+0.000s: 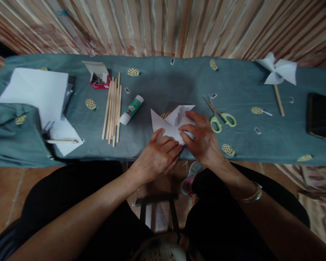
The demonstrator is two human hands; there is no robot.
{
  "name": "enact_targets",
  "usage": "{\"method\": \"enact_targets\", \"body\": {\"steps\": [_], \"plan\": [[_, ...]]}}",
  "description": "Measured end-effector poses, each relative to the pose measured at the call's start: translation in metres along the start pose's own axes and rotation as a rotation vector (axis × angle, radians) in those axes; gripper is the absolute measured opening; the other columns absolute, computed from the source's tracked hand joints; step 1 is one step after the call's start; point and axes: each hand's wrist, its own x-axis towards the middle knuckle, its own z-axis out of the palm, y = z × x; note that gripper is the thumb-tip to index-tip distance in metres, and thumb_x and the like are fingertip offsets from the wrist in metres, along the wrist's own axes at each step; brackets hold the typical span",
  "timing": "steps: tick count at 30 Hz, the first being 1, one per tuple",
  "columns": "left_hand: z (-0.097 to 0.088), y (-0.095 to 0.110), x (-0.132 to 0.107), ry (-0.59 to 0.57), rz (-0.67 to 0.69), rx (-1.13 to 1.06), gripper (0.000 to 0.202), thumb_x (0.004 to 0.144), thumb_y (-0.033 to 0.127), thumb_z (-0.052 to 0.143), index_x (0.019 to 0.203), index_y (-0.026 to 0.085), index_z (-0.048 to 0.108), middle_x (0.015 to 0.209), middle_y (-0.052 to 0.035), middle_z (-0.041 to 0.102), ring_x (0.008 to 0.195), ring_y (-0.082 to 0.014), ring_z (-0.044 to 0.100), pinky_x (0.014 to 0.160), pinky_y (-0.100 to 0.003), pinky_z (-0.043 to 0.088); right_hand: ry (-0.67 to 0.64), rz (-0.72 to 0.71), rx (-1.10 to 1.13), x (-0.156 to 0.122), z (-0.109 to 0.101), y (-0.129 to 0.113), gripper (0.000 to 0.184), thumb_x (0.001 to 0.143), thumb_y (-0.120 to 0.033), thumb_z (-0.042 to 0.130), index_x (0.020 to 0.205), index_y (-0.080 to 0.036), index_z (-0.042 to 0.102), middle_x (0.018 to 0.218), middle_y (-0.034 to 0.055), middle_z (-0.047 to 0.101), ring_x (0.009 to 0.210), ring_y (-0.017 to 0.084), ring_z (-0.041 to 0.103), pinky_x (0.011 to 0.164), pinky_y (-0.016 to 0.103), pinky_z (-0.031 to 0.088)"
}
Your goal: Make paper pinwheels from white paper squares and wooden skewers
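Note:
A white paper pinwheel, cut and partly folded, lies on the cloth near the table's front edge. From the lower left, my left hand presses its fingers together on the near part of the paper. My right hand has bent fingers gripping the paper's right side, where a flap curls up. Part of the sheet is hidden beneath my fingers. Close to my right hand lie scissors with pale green handles, blades parted. A glue stick with a white cap rests left of the paper.
Several wooden sticks lie beside a small open red box of metal pins. White sheets and a pen are at left. At right are a finished pinwheel on a stick and a black phone. A pleated curtain hangs behind.

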Motion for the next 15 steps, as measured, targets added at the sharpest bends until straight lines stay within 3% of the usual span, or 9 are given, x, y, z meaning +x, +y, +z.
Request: {"method": "enact_targets", "body": {"steps": [5, 10, 15], "plan": [[-0.0016, 0.0008, 0.0011, -0.014, -0.006, 0.016, 0.026, 0.094, 0.025, 0.049, 0.113, 0.015, 0.065, 0.104, -0.007, 0.073, 0.1, -0.0226, 0.063, 0.109, -0.05, 0.037, -0.007, -0.001, -0.025, -0.0001, 0.0002, -0.0003, 0.017, 0.086, -0.016, 0.059, 0.095, -0.022, 0.072, 0.137, 0.0093, 0.053, 0.121, 0.032, 0.052, 0.104, 0.049, 0.044], [-0.0001, 0.0003, 0.0014, -0.008, 0.0, 0.018, 0.026, 0.094, 0.024, 0.048, 0.113, 0.016, 0.064, 0.104, -0.0063, 0.073, 0.1, -0.022, 0.063, 0.109, -0.049, 0.037, -0.005, -0.027, -0.035, -0.0005, 0.0019, 0.0008, 0.024, 0.087, -0.017, 0.057, 0.1, -0.031, 0.071, 0.136, 0.0016, 0.052, 0.123, 0.03, 0.052, 0.103, 0.051, 0.046], [0.0003, 0.0002, 0.0016, -0.013, 0.001, 0.001, 0.024, 0.094, 0.023, 0.049, 0.109, 0.014, 0.066, 0.102, -0.0075, 0.072, 0.1, -0.0228, 0.062, 0.11, -0.051, 0.036, 0.008, -0.043, -0.064, -0.0006, 0.0013, -0.0035, 0.026, 0.089, -0.015, 0.054, 0.101, -0.031, 0.071, 0.135, 0.0038, 0.054, 0.123, 0.031, 0.053, 0.101, 0.052, 0.048]]}}
